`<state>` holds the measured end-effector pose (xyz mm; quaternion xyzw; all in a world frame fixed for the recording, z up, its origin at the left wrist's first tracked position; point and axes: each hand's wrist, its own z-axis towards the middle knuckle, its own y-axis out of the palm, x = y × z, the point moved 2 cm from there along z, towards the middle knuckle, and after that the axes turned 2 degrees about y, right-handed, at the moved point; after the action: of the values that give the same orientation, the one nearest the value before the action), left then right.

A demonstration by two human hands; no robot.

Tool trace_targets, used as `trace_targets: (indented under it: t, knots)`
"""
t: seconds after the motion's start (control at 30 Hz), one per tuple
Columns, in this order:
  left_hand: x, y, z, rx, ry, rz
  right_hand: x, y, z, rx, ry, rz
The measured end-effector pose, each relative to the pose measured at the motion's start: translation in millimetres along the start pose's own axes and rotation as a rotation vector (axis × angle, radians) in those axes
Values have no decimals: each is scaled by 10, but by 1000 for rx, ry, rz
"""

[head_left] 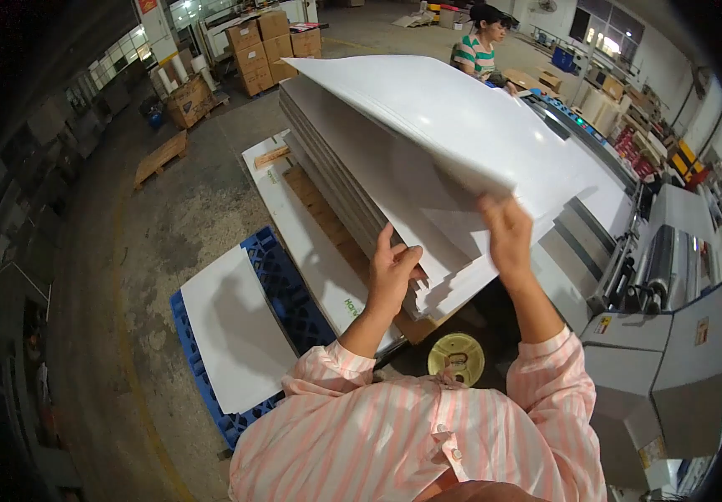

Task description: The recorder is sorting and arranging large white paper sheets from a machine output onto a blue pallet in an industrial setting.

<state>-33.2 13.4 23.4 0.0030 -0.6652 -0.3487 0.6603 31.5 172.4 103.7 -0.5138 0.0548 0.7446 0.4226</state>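
Note:
A tall stack of large white sheets [340, 163] rises in front of me, its near corner fanned into uneven steps. The upper sheets [436, 109] are lifted and curl over toward the right. My right hand [507, 234] is closed on the near edge of these raised sheets; its fingertips are partly hidden behind the paper. Lower and to the left, my left hand [392, 272] grips the stack's near corner, with the index finger along the edge and the thumb over the paper. A gap separates the raised sheets from those beneath.
White sheets lie on a blue plastic pallet [181, 322] at left. A grey machine with rollers [662, 335] stands close on my right. A yellow round lid [456, 358] is low before me. A co-worker [479, 54] is beyond the stack; cardboard boxes [252, 58] stand far left.

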Motion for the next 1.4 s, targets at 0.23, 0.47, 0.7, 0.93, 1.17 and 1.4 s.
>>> trace_targets:
  t: [0.23,0.47,0.7,0.93,1.17,1.4]
  knots:
    - [-5,25,-50,-12,-4,-55,-29,127,-249,-185,-744,-493]
    - [15,11,-62,-37,22,-129,-227,95,-308,-187,-924,-538]
    - [149,-78,-149,-85,168,344,-119,74,-389,-219,-751,-475]
    - [311,74,-248,-424,727,1292,-117,65,-309,-137,-714,-465]
    - [397,84,-186,-440,645,1281,-78,71,-317,-131,-696,-444]
    - [512,39,-62,-565,615,1274,-43,84,-311,-155,-664,-420]
